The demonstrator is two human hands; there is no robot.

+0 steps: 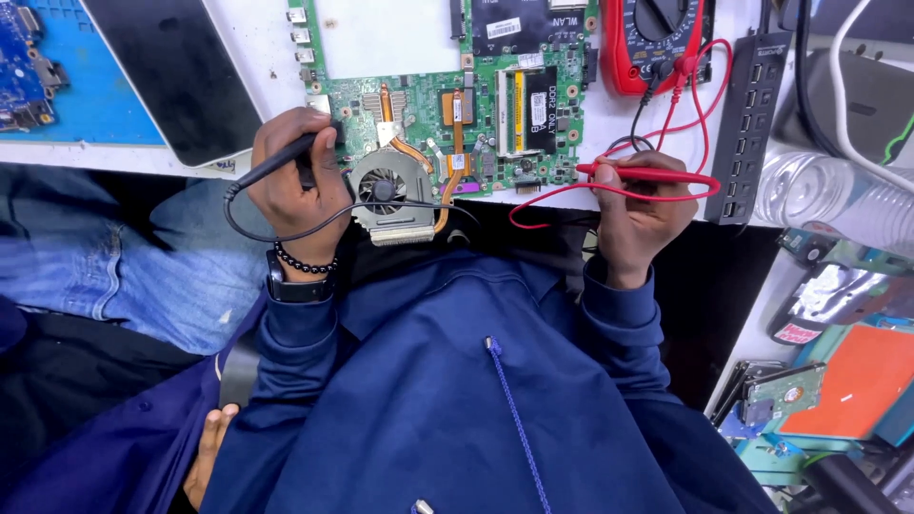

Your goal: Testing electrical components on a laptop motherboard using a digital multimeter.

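A circuit board (pixel 457 95) lies on the desk (pixel 257 48) at its near edge; a meter (pixel 657 38) sits right of it, a power strip (pixel 747 124) farther right.

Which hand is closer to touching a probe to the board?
Left, likely. The left hand holds the black probe at the green board's edge. The right hand holds the red probe lying sideways off the board, near the power strip.

A dark, blank tablet screen (pixel 176 71) lies far left on the desk (pixel 257 57). Small white rectangular labels (pixel 503 28) sit on the green circuit board (pixel 447 95). A red-and-white sticker (pixel 798 332) marks a silvery package (pixel 828 295) at right.
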